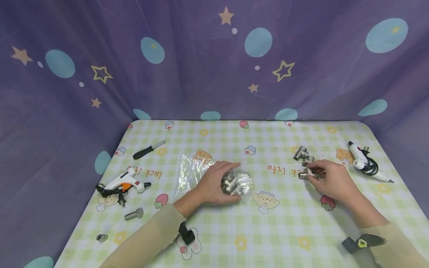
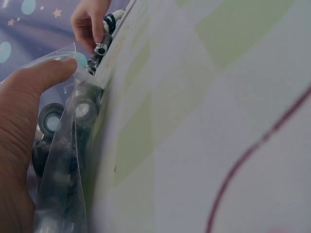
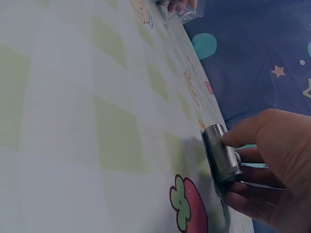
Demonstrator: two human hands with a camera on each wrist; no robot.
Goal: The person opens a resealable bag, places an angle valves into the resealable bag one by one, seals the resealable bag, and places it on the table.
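In the head view my left hand (image 1: 216,184) grips a clear plastic bag (image 1: 186,175) at the middle of the table, thumb and fingers around its bulging end. Several shiny metal pipe fittings (image 1: 232,184) show through the plastic. My right hand (image 1: 333,180) is at the right, pinching a metal pipe fitting (image 1: 304,175) at the tabletop. The right wrist view shows this fitting's threaded end (image 3: 215,130) beside the thumb, with fingers behind it. Just beyond it lies another metal fitting (image 1: 301,153). The fingers partly hide the held fitting.
At the left are a black-handled screwdriver (image 1: 143,153), a white glue gun (image 1: 125,181) with a black cord, a large bolt (image 1: 134,214) and a small metal piece (image 1: 102,237). A white corded tool (image 1: 360,160) lies on the far right of the checked tablecloth (image 1: 271,238).
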